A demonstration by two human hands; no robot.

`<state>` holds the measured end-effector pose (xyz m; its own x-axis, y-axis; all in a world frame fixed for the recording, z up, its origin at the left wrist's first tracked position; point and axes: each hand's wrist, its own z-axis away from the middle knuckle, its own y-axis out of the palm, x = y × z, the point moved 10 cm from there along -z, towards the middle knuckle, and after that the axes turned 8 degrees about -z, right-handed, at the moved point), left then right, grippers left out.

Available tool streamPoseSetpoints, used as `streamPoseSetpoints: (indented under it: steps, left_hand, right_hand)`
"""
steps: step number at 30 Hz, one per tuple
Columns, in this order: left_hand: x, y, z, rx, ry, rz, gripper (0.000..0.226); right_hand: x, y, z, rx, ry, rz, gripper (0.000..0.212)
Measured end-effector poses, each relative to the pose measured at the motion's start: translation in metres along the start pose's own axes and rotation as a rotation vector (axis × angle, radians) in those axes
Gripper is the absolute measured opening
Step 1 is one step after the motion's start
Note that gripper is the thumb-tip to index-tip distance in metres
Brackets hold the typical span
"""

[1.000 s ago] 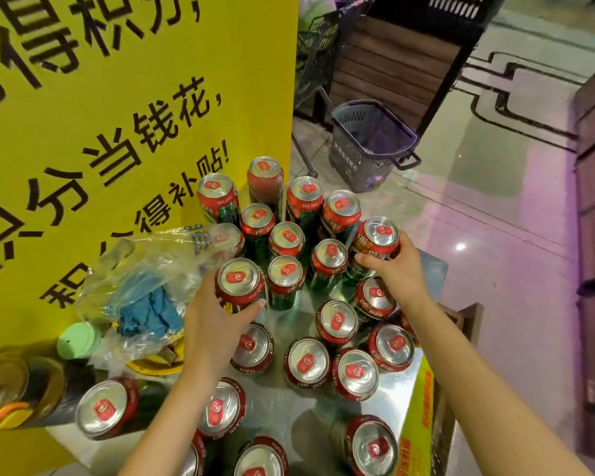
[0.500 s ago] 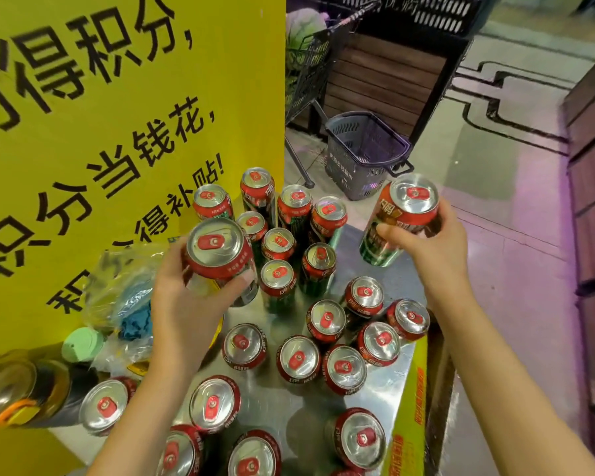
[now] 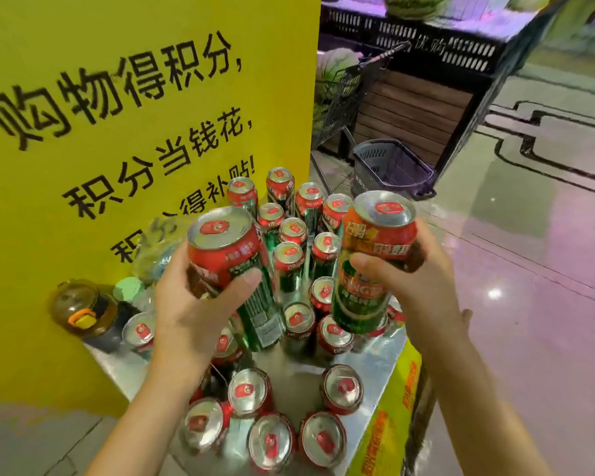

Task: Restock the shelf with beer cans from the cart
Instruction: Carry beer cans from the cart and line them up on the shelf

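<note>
Head view: left hand grips one red-and-green aluminium beer can, right hand grips another, both above standing cans on the steel cart.

Both bare arms reach forward from the bottom of the view. The left hand is curled round a beer can, thumb across the front. The right hand is curled round another can, thumb on the front too. Both hands are raised, near each other.
</note>
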<state>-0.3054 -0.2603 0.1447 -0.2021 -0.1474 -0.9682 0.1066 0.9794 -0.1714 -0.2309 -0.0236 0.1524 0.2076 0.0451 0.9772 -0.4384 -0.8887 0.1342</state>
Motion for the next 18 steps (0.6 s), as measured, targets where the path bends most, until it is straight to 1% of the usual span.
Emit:
streamPoseSetpoints:
  steps: [2, 3, 5, 6, 7, 9, 13, 16, 18]
  left_hand:
    - [-0.001, -0.013, 0.031, -0.069, -0.024, -0.076, 0.097]
    - [-0.002, -0.019, 0.047, -0.1, -0.031, -0.105, 0.096]
    - [-0.003, -0.032, 0.076, -0.16, -0.034, -0.118, 0.072]
    - [-0.003, -0.038, 0.092, -0.194, -0.04, -0.116, 0.063]
    - [-0.004, -0.045, 0.108, -0.236, -0.052, -0.105, 0.058]
    - [-0.003, -0.063, 0.141, -0.336, -0.067, -0.079, 0.056]
    - [-0.005, -0.107, 0.219, -0.555, -0.115, -0.088, 0.06]
    - [-0.006, -0.147, 0.28, -0.71, -0.169, -0.137, 0.057]
    - [-0.008, -0.173, 0.32, -0.817, -0.197, -0.164, 0.056]
  right_hand:
    - [0.0, 0.008, 0.015, 0.066, 0.005, -0.022, 0.052]
    - [0.0, 0.013, 0.023, 0.105, 0.006, -0.036, 0.052]
    - [0.0, 0.021, 0.038, 0.182, 0.012, -0.048, 0.052]
    - [-0.001, 0.026, 0.047, 0.228, 0.017, -0.051, 0.051]
    - [-0.002, 0.032, 0.056, 0.274, 0.03, -0.055, 0.05]
    - [-0.005, 0.047, 0.075, 0.374, 0.057, -0.053, 0.056]
    - [-0.018, 0.088, 0.122, 0.569, 0.153, -0.077, 0.067]
    - [-0.021, 0.132, 0.165, 0.739, 0.186, -0.094, 0.066]
    - [-0.025, 0.16, 0.197, 0.822, 0.248, -0.112, 0.068]
